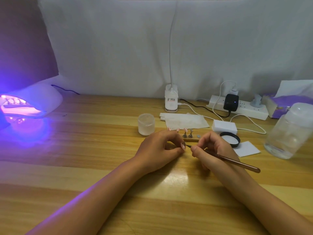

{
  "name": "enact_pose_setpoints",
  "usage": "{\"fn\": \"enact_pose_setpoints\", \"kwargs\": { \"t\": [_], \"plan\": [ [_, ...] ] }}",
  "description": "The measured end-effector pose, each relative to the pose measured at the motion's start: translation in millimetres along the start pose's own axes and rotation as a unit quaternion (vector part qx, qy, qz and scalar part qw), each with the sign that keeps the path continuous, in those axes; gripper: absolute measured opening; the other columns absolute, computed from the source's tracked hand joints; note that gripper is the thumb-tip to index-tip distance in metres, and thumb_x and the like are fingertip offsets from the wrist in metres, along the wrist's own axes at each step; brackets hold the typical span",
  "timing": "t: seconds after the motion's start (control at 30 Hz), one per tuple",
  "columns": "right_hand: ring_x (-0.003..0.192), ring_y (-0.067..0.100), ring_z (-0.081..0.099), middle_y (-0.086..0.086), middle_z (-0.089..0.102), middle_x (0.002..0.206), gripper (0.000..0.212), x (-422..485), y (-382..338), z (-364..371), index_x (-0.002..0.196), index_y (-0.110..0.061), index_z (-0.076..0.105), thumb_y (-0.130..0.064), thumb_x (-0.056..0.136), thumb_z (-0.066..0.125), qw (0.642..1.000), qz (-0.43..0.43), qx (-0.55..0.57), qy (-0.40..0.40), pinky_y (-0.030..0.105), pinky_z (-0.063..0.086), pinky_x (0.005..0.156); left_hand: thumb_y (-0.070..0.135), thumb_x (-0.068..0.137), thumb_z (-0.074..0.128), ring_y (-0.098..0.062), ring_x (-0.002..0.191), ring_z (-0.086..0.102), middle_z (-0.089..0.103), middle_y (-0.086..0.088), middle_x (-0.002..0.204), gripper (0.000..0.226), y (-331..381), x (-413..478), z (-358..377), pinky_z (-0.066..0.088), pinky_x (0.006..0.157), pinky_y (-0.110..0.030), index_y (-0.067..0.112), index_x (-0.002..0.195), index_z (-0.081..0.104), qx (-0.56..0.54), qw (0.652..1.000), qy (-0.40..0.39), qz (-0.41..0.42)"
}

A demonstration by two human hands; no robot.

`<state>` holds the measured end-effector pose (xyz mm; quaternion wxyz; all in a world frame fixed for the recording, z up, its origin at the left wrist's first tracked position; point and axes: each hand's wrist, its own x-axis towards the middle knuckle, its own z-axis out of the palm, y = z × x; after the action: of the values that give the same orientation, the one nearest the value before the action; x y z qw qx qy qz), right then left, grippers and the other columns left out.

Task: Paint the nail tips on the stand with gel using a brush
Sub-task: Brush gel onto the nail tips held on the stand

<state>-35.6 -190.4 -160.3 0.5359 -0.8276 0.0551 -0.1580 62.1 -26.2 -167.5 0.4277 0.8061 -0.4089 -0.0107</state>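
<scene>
The left hand (160, 148) is closed round a nail tip (183, 146), which is touched by the brush (225, 158) gripped in the right hand (212, 150), near the stand (189, 139).

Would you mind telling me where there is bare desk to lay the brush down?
Bare wood lies between the UV lamp and the frosted jar, and in front of both forearms. Crowded: around the nail stand, black lid and power strip.
</scene>
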Motion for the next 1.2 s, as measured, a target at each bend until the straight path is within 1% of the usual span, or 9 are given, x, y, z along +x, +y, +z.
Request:
{"fn": "enact_pose_setpoints", "kwargs": {
  "t": [0.17,0.3,0.43,0.57,0.7,0.87,0.97,1.07,1.2],
  "plan": [
    [0.06,0.009,0.053,0.013,0.063,0.077,0.013,-2.9,-2.1,-0.6,0.082,-0.015,0.058,-0.011,0.084,0.07,1.0,0.002,-0.005,-0.013,0.025,0.045,0.055,0.02,0.087,0.074,0.016,0.067,0.054,0.066,0.015,0.094,0.01,0.7,-1.0,-0.1,0.037,0.058,-0.003,0.027,0.089,0.069,0.004,1.0,-0.001,-0.001],
    [0.059,0.011,0.049,0.006,0.055,0.067,0.011,-5.3,-4.3,-0.3,0.081,-0.011,0.056,-0.007,0.083,0.066,1.0,-0.004,0.0,-0.02,0.031,0.042,0.055,0.019,0.087,0.074,0.015,0.068,0.054,0.067,0.014,0.094,0.008,1.5,-1.2,-0.3,0.037,0.059,-0.003,0.026,0.089,0.07,0.001,1.0,-0.002,-0.001],
    [0.063,0.019,0.047,0.009,0.054,0.071,0.008,-6.7,-2.7,-2.9,0.085,-0.009,0.055,-0.007,0.086,0.062,0.999,0.0,0.041,0.015,0.037,0.04,0.057,0.022,0.085,0.075,0.014,0.068,0.054,0.068,0.014,0.093,0.01,1.9,-1.4,-0.5,0.036,0.059,-0.003,0.031,0.088,0.071,0.003,1.0,0.0,-0.004],
    [0.065,0.012,0.053,0.011,0.061,0.084,0.011,-5.2,-2.2,-2.4,0.089,-0.016,0.056,-0.015,0.087,0.068,0.999,-0.003,0.037,0.011,0.028,0.045,0.058,0.025,0.084,0.076,0.012,0.072,0.055,0.067,0.016,0.091,0.013,1.4,-2.2,-0.4,0.037,0.059,-0.005,0.036,0.086,0.07,0.011,1.0,0.004,-0.002],
    [0.061,-0.001,0.055,0.003,0.062,0.081,0.014,-2.7,-0.4,-0.3,0.087,-0.017,0.057,-0.014,0.086,0.071,1.0,-0.016,0.004,-0.013,0.012,0.044,0.053,0.024,0.085,0.076,0.014,0.069,0.053,0.066,0.014,0.092,0.007,1.2,-1.5,0.4,0.035,0.058,-0.004,0.026,0.091,0.073,0.019,1.0,0.005,-0.001],
    [0.064,0.01,0.052,0.008,0.06,0.079,0.015,-2.6,-0.7,-0.1,0.082,-0.015,0.055,-0.007,0.083,0.068,1.0,-0.015,-0.022,-0.015,0.019,0.044,0.052,0.024,0.085,0.075,0.013,0.071,0.053,0.065,0.014,0.092,0.009,1.5,-1.4,-0.1,0.036,0.058,-0.004,0.027,0.093,0.073,0.014,1.0,0.0,-0.003],
    [0.058,0.007,0.046,0.0,0.053,0.067,0.013,-4.0,-1.3,-0.2,0.08,-0.014,0.054,-0.007,0.081,0.066,1.0,-0.015,-0.021,-0.012,0.023,0.04,0.051,0.023,0.085,0.076,0.013,0.072,0.054,0.066,0.013,0.091,0.009,1.9,-1.7,0.1,0.036,0.058,-0.004,0.027,0.093,0.074,0.009,1.0,0.0,-0.002],
    [0.059,0.01,0.047,-0.001,0.052,0.066,0.011,-4.9,-1.4,-1.3,0.082,-0.014,0.055,-0.008,0.083,0.064,1.0,-0.009,-0.001,0.012,0.029,0.04,0.053,0.023,0.085,0.076,0.013,0.072,0.054,0.065,0.014,0.09,0.01,2.1,-1.7,-0.7,0.037,0.059,-0.005,0.03,0.09,0.073,0.007,1.0,0.0,-0.002],
    [0.059,0.001,0.052,0.002,0.059,0.08,0.011,-3.6,-2.9,-1.3,0.087,-0.017,0.057,-0.013,0.087,0.068,0.999,-0.01,0.027,0.015,0.016,0.044,0.053,0.024,0.085,0.076,0.014,0.069,0.054,0.064,0.015,0.089,0.014,2.1,-2.0,-1.1,0.037,0.06,-0.005,0.036,0.087,0.069,0.011,1.0,0.001,-0.001]
  ]
}}
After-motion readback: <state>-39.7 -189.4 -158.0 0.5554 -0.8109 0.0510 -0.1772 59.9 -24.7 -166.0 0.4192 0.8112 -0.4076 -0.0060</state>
